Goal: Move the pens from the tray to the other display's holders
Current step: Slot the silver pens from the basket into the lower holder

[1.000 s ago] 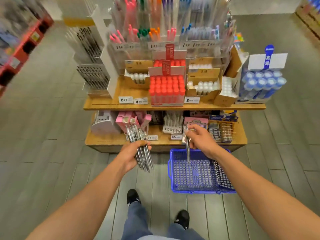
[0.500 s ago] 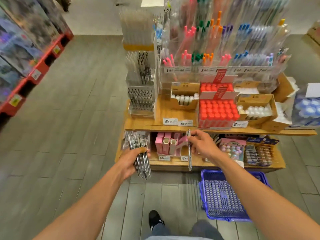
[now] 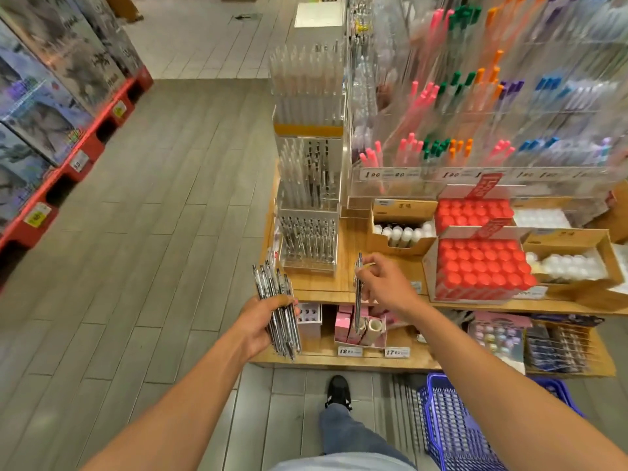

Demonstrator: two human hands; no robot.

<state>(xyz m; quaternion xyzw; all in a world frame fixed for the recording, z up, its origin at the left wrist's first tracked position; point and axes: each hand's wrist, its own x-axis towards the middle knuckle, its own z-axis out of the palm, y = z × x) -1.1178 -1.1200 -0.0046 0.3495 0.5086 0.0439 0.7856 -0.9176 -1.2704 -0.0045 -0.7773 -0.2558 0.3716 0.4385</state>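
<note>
left hand (image 3: 261, 321) gripping pen bundle (image 3: 277, 311), right hand (image 3: 384, 283) pinching one pen (image 3: 358, 294), judged heading for holder (image 3: 307, 241) at eleven o'clock, needing upright insertion.

Bundle of clear-barrelled pens with silver clips (image 3: 277, 309): gripped in left hand (image 3: 260, 326), fanned slightly, tips down, just left-front of the clear acrylic pen holder (image 3: 307, 239). Single clear pen (image 3: 358, 294): pinched upright in right hand (image 3: 382, 283), just right-front of that holder, which is part-filled with matching pens.
</note>
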